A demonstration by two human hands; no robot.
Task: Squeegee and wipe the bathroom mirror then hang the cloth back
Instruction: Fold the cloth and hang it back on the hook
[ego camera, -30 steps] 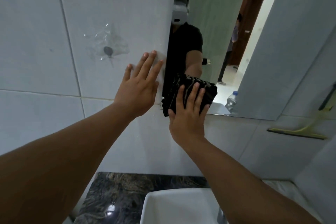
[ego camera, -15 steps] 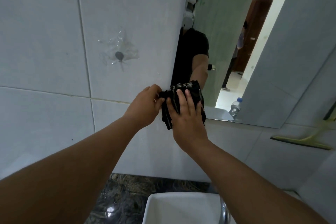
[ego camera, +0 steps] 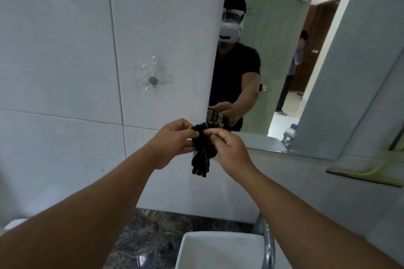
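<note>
A dark striped cloth (ego camera: pixel 202 155) hangs bunched between my two hands, just off the tiled wall below the mirror's lower left corner. My left hand (ego camera: pixel 172 141) pinches its upper left edge. My right hand (ego camera: pixel 229 148) grips its upper right edge with thumb and fingers. The mirror (ego camera: pixel 295 61) fills the upper right and shows a person's reflection. A small round hook (ego camera: pixel 153 81) under a clear sticker sits on the tile, up and left of my hands. A yellow-green squeegee (ego camera: pixel 367 176) hangs against the wall at the far right.
A white basin (ego camera: pixel 218 251) and chrome tap (ego camera: pixel 267 244) lie below my arms, on a dark marbled counter (ego camera: pixel 157 236). A plastic bottle (ego camera: pixel 288 135) and another person in a doorway show only as reflections in the mirror.
My right hand took the cloth off the mirror's corner and pulled it back. My left hand left the wall and took hold of the cloth, which now hangs down between both hands.
</note>
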